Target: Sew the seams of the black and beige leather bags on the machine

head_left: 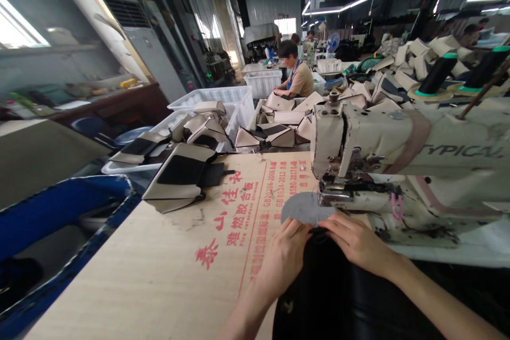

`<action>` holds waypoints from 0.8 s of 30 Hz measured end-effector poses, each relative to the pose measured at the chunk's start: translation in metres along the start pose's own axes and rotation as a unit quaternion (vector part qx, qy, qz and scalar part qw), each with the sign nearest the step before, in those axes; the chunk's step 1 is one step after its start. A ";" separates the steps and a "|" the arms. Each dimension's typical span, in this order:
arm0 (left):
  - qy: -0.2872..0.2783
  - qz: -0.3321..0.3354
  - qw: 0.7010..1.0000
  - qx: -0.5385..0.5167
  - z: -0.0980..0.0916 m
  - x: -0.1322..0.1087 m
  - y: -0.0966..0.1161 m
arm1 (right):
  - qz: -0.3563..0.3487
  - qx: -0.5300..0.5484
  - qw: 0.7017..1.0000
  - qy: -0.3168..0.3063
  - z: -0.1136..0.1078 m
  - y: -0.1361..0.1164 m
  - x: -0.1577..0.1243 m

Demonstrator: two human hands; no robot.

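A grey rounded piece (pixel 303 209) lies at the front of the sewing machine (pixel 358 138), partly under its needle area. Black material (pixel 338 287) hangs from its near edge toward my body. My left hand (pixel 290 249) pinches the near edge where grey and black meet, fingers pressed together. Beside it, my right hand (pixel 354 239) has its fingers closed on the same edge, close to the needle area. The fingertips of both hands nearly touch. How the grey and black parts join is hidden by the fingers.
A beige and black bag piece (pixel 181 178) rests on the plywood table (pixel 159 265). White crates (pixel 243 103) with more pieces stand behind. A blue-edged bin (pixel 95 186) is at left. Black thread cones (pixel 438 75) stand behind the machine. A person (pixel 298 77) sits farther back.
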State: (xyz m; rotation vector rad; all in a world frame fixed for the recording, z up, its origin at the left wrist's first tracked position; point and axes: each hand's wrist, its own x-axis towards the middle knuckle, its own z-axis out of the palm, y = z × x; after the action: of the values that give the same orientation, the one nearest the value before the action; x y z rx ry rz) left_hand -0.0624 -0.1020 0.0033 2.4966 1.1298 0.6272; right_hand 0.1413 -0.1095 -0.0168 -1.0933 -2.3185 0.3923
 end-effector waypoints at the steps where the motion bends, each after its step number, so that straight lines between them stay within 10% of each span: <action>1: 0.000 -0.006 1.000 -0.016 0.000 0.001 -0.001 | 0.002 0.004 1.000 -0.016 0.000 0.001 0.002; 17: 0.025 -0.186 0.945 -0.268 0.019 -0.025 -0.009 | -0.013 0.018 1.000 -0.018 0.001 0.010 0.005; 24: 0.083 -0.189 0.972 -0.110 0.014 0.014 -0.006 | 0.090 0.153 0.984 0.025 -0.006 0.007 0.002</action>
State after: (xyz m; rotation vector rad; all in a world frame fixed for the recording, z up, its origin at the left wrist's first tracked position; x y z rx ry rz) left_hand -0.0505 -0.0892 -0.0077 2.0011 1.4604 0.8089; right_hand 0.1484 -0.1035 -0.0142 -1.1433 -2.0356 0.7545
